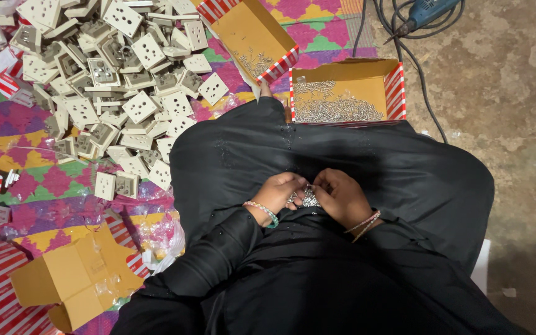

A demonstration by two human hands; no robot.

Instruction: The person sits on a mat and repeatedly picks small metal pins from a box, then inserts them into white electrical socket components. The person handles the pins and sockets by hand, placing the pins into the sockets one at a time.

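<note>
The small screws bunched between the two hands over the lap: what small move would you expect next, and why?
Probably the right hand pinches one screw free of the small screws that both hands cup, while the left hand steadies the rest. They sit in a tangled clump on the black cloth, too many to use together.

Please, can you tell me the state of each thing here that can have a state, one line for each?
Left hand: closed on small screws, over the lap.
Right hand: closed on the same screws.
Near box: open, holds many screws.
Far box: open, tilted, few screws inside.
Socket plates: loose pile on the mat.
Drill: lying on the floor.
</note>
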